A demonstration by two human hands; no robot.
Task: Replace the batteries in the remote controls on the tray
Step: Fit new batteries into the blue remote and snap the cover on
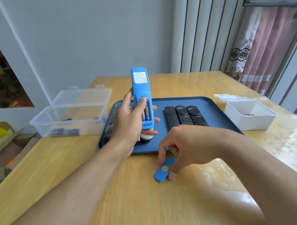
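Blue plastic fills both my hands: my left hand (127,123) is wrapped round the blue remote (141,99), holding it upright above the tray (213,109) with two batteries (145,113) seated in its open bay, while my right hand (185,144) pinches the loose battery cover (163,170) by its long edges on the table (78,167) just in front of the tray. That cover looks light, thin, stiff and probably slick, so the edges are where I'd grip it. I count three black remotes (184,116) side by side on the tray, at least one more behind my left hand, and several batteries in the clear box (67,116).
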